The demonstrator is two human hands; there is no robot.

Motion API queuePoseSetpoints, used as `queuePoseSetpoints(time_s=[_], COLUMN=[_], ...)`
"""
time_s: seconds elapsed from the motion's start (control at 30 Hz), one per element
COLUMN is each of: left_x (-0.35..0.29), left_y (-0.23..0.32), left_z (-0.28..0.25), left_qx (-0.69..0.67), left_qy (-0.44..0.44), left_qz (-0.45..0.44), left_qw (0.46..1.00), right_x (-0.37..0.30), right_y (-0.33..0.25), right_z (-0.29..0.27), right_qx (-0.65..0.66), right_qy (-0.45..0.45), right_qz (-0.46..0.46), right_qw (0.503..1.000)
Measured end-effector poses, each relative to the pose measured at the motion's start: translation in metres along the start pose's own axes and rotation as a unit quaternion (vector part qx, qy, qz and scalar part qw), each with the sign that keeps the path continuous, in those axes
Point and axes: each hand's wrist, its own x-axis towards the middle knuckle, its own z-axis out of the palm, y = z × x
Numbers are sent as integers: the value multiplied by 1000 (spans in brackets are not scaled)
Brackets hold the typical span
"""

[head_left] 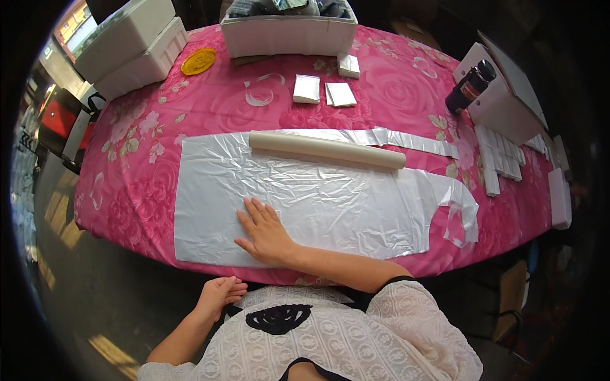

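A thin white plastic apron (330, 219) lies spread across the table, creased over much of its surface. Its neck loop (471, 213) curves out at the right end, and a tie strip (419, 143) extends along the far edge. My right hand (265, 236) is pressed flat on the left part of the sheet, fingers spread, its forearm crossing from the right. Close to the table's front edge, my left hand (220, 296) is held off the table with its fingers curled together and nothing visible in them. A long cream-coloured tube (327, 150) rests on the apron's far side.
Small folded white packets (307, 89) lie beyond the tube on the pink floral tablecloth (140, 197). White foam boxes (289, 39) stand at the back, near a yellow coil (198, 61). At right are a dark bottle (470, 87), a white box (508, 95) and stacked white bundles (499, 155).
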Motion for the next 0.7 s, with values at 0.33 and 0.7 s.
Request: queuePoseSetpoints(time_s=[0.33, 0.7], left_x=[2, 23], left_y=[29, 85], left_z=[16, 59], left_qx=[322, 343], left_qy=[76, 2], left_qz=[309, 469], left_qw=[891, 814], right_x=[-6, 121], right_y=[7, 245], right_z=[-29, -208], right_qx=[78, 25], right_qy=[-94, 298], right_qz=[-259, 342], right_qw=[958, 891])
